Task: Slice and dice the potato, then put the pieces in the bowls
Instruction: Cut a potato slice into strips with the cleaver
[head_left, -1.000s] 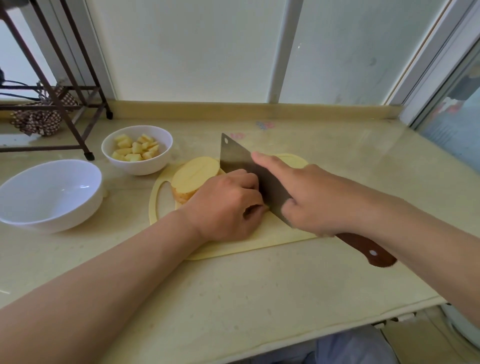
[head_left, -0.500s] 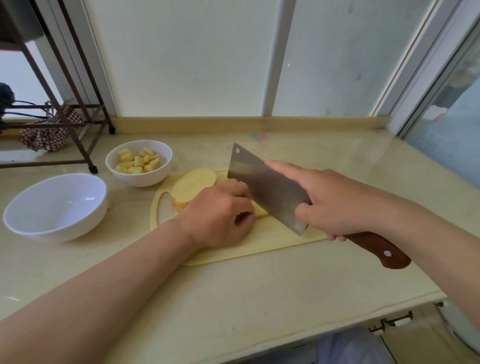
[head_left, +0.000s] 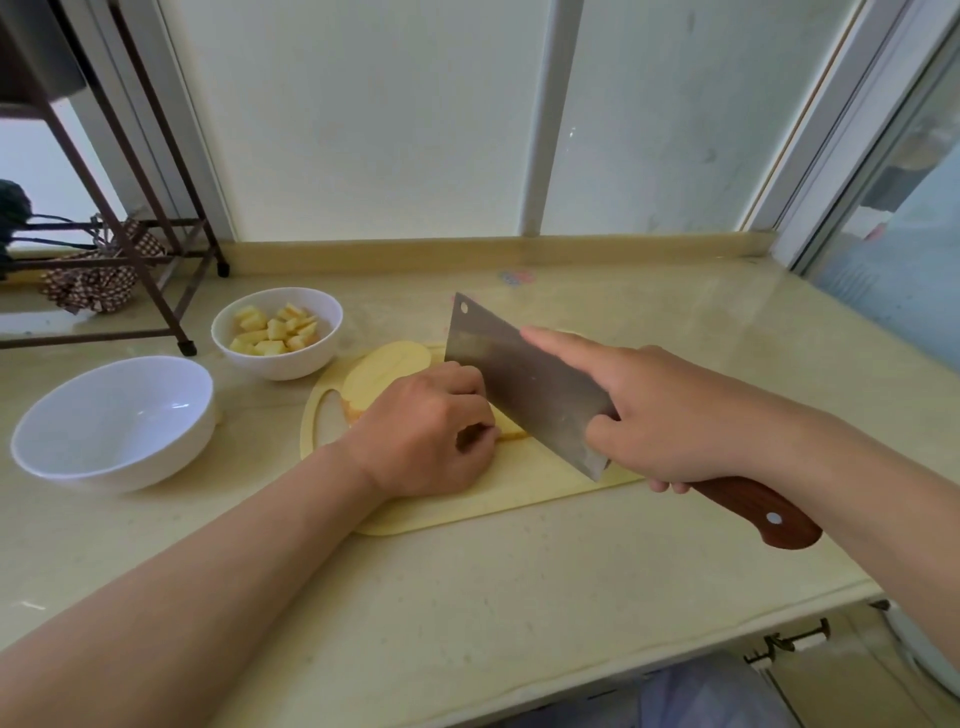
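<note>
Your right hand grips the cleaver, forefinger extended; your left hand, fingers curled, holds the potato. The small bowl holds potato cubes.

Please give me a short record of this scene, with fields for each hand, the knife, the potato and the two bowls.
Left hand: holds the potato down on the cutting board, fingers curled
Right hand: grips the cleaver, index finger stretched along its side
Blade position: close beside the left knuckles
Small bowl: holds potato dice
Large bowl: empty, on the counter
</note>
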